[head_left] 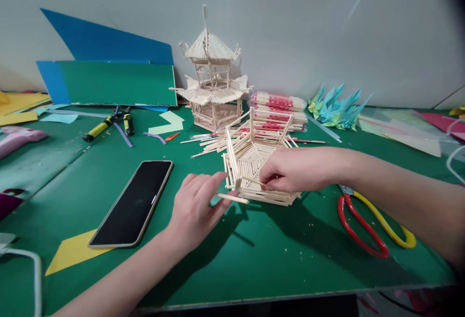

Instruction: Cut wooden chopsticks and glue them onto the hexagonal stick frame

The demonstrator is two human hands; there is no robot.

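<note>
In front of me stands a six-sided wooden-stick frame (256, 154), with a slatted floor, low stacked walls and upright posts. My left hand (198, 203) is at its near left corner, with a short wooden stick (238, 199) between thumb and fingers. Over the near side, my right hand (281, 167) has its fingers pinched on a thin wooden stick (250, 180) that points left toward the corner post. The right fingertips are partly hidden. Behind the frame rises a two-tiered stick pagoda (212, 77), upright against the wall.
Loose sticks (210, 145) and plastic-wrapped stick bundles (278, 108) lie behind the frame. Red-and-yellow-handled scissors (363, 229) rest under my right forearm. A phone (134, 205) lies at left, with pliers (105, 125) beyond. Folded blue paper (337, 106) sits at back right.
</note>
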